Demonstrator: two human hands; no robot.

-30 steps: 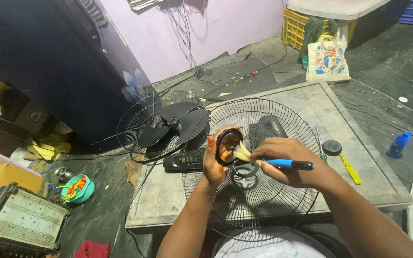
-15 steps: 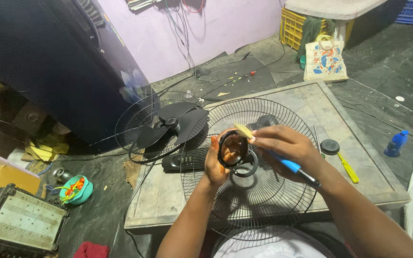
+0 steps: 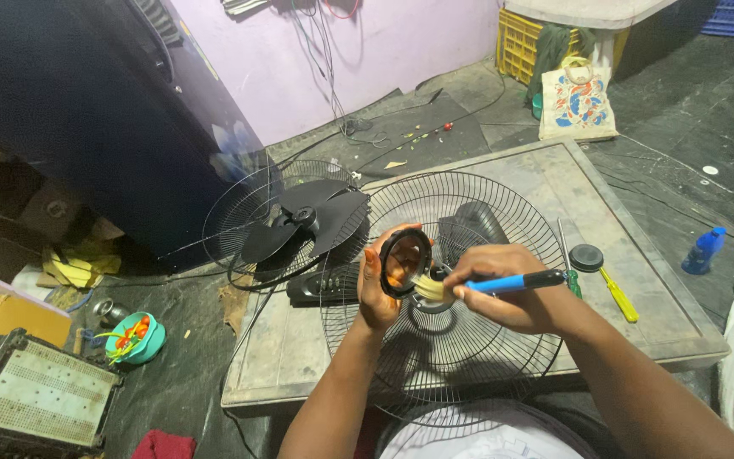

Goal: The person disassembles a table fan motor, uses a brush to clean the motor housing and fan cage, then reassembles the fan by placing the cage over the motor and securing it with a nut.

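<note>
My left hand [image 3: 375, 293] grips a round black fan motor part [image 3: 404, 260] with orange-copper windings inside, held upright above a wire fan guard [image 3: 503, 357]. In my right hand [image 3: 511, 289] is a small brush with a blue and black handle [image 3: 511, 281]; its pale bristles touch the lower right rim of the motor part. The guard lies flat on a grey wooden board [image 3: 639, 255] on the floor.
A black fan blade [image 3: 303, 217] rests in a second guard at the left, with a black control panel [image 3: 320, 287] beside it. A yellow-handled screwdriver [image 3: 618, 293], a green one and a black cap [image 3: 586, 257] lie on the right. Blue bottle [image 3: 704, 250], teal bowl [image 3: 135, 337], printed bag [image 3: 577, 104].
My right hand has swung the brush from pointing down-right to nearly level, bristles now at the part's lower rim. My left hand has tilted the motor part slightly.
</note>
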